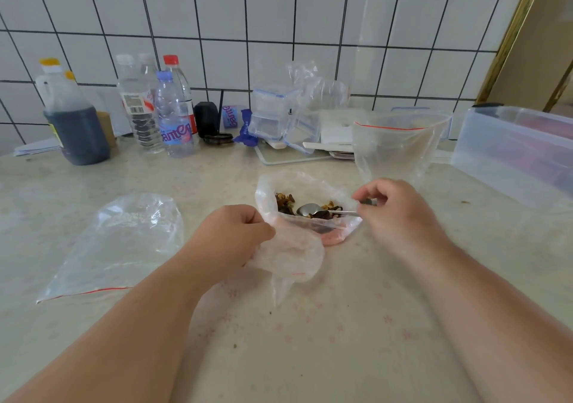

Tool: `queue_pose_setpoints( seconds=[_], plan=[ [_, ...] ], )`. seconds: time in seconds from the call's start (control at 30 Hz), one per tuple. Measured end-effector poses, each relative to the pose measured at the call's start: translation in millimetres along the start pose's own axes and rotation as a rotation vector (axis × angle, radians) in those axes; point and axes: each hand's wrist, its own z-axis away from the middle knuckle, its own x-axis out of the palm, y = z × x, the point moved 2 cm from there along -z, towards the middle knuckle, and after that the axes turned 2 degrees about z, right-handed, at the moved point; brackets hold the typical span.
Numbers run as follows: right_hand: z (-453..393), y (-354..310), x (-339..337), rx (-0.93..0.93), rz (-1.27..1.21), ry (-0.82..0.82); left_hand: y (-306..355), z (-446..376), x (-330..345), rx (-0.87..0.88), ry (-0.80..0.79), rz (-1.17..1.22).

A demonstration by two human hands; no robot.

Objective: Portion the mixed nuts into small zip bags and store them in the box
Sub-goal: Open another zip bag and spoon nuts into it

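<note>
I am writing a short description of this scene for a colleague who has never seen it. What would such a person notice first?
First, the two hands at the centre: the right hand pinches a metal spoon whose bowl lies among the mixed nuts in an open plastic bag, while the left hand grips a small zip bag just in front. Next, a row of bottles at the tiled wall, back left, and a clear storage box at the right.

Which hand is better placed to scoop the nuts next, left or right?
Right. The right hand already holds the spoon, its bowl among the nuts. The left hand grips a small zip bag.
</note>
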Motion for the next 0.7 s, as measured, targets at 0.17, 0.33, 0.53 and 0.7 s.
queue_pose_setpoints(
  seconds=[0.17, 0.33, 0.53, 0.7],
  plan=[
    [-10, 14, 5, 0.026, 0.145, -0.164, -4, -4, 2, 0.003, 0.02, -0.015],
    [-16, 16, 7, 0.02, 0.232, -0.164, -6, -7, 4, 0.017, 0.055, -0.054],
    [-26, 6, 6, -0.01, 0.239, -0.177, -8, -10, 4, -0.001, 0.079, -0.047],
    [-31, -2, 6, -0.003, 0.18, -0.196, -10, -12, 6, -0.01, 0.067, -0.036]
  ],
)
